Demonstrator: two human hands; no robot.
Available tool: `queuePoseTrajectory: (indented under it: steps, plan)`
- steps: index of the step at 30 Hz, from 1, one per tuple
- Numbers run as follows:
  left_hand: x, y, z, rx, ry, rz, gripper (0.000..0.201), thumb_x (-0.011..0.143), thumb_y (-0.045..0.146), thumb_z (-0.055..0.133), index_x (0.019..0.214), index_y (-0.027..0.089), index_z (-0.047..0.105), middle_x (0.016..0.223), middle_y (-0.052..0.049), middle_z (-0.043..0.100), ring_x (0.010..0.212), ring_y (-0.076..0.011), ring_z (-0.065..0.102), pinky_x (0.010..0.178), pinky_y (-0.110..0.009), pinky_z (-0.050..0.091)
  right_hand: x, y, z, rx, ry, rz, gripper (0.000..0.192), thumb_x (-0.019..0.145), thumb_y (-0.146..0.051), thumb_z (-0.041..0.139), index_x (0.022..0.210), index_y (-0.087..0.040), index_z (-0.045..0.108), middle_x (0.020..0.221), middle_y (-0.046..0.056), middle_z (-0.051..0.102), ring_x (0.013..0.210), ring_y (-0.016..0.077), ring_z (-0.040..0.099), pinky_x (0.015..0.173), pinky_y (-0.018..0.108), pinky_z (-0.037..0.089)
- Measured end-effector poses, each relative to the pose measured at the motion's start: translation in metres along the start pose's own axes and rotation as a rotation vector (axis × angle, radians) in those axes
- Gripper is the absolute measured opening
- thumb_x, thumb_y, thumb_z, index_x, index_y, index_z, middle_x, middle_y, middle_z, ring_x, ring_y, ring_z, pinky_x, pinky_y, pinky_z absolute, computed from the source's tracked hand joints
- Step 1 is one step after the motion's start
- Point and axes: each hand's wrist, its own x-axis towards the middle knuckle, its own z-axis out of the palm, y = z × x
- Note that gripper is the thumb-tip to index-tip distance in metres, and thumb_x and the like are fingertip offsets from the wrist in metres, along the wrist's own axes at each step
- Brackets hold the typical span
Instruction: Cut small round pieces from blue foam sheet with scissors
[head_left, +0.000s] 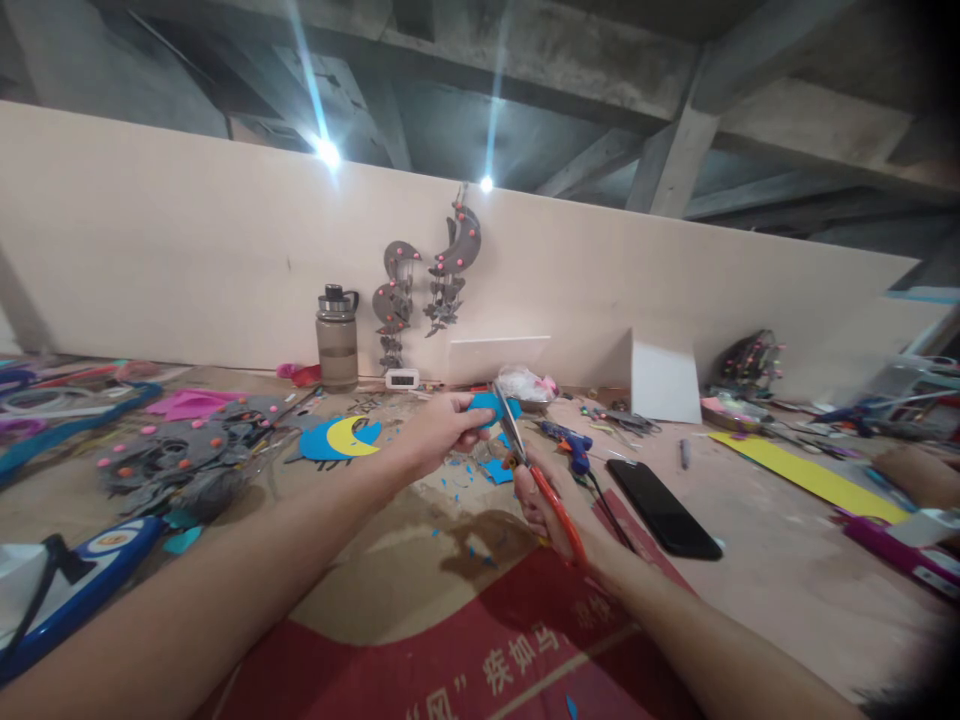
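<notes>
Around the black phone [664, 520], bare table [757, 560] lies open to its right and toward the near edge. Left of the phone, a glue gun [568, 445] and its cord crowd the way, and beyond it small tools [626, 420] and a white card [664, 385] block the wall side.

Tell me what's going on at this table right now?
A person is cutting craft foam. The left hand pinches a small blue foam piece, while the right hand works orange-handled scissors with the blades up at that piece. Blue scraps lie on the table beneath. Nearby sit a blue-and-yellow moon cutout, a blue glue gun, a black phone and a water bottle by the wall.
</notes>
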Motion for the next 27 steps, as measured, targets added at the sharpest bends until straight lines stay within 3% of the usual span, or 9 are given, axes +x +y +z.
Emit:
queuePoseTrajectory:
  steps: [8,27]
  plan:
    - [0.003,-0.008,0.001,-0.021,0.009,0.011,0.027,0.075,0.038,0.07,0.079,0.012,0.062,0.062,-0.001,0.062,0.044,-0.0045,0.045,0.044,-0.019,0.029,0.001,0.005,0.003,0.121,0.036,0.026,0.054,0.072,-0.071,0.065,0.093,-0.024,0.049,0.057,-0.01,0.028,0.04,0.0052,0.024,0.035,0.018,0.018]
    - [0.006,-0.014,-0.003,-0.044,-0.004,0.013,0.029,0.075,0.04,0.072,0.077,0.013,0.063,0.062,0.0,0.061,0.046,-0.0039,0.043,0.043,-0.018,0.028,0.001,0.004,0.006,0.102,0.078,0.076,0.055,0.071,-0.07,0.065,0.093,-0.023,0.049,0.054,-0.011,0.031,0.038,0.0051,0.026,0.034,0.018,0.018]
